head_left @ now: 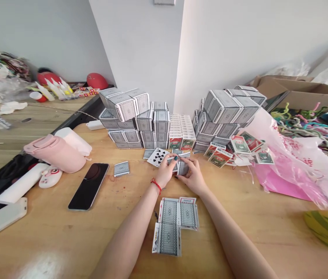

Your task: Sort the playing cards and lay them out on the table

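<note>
A small stack of playing cards point(182, 167) is held just above the worktop point(65, 240), gripped between the left hand point(165, 172) and the right hand point(192, 177). Grey-and-white patterned backs are shown (the faces cannot be seen). A nine of spades point(157, 156) is seen face up and tilted, just beside the left hand; whether it is touched cannot be told.

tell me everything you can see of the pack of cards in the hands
The pack of cards is a small block with a grey-and-white patterned back, seemingly paper card. It is pinched between the left hand and the right hand, which cover part of its top and sides, over the middle of the wooden table. Whether it is loose cards or a closed box cannot be told.
</note>
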The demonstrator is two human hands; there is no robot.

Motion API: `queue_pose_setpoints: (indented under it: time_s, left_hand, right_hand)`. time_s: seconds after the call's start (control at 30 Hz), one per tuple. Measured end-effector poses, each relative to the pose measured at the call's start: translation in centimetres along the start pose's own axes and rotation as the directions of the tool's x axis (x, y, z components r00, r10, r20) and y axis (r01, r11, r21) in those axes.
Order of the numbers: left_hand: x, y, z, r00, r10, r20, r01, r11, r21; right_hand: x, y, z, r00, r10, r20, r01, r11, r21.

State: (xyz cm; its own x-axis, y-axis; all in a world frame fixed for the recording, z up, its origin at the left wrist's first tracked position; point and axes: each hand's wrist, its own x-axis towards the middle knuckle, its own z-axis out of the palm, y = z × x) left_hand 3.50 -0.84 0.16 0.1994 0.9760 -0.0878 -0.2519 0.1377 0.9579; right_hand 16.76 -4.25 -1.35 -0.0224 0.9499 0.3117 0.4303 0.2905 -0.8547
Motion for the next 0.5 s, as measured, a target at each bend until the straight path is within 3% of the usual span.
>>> queue_pose_setpoints:
  time_s: [0.23, 0.5]
  left_hand:
    - [-0.12, -0.1, -0.22, 0.997, 0.076, 0.021, -0.079, 0.974, 0.213]
    - [-0.2, 0.16, -0.13, 0.998, 0.066, 0.004, -0.065, 0.981, 0.182]
  right_hand:
    - [0.01, -0.17, -0.06, 0.994, -0.086, -0.065, 0.081, 0.993, -0.081]
    - [-0.11, -0.59, -0.07, 0.996, -0.067, -0.062, 0.064, 0.997, -0.049]
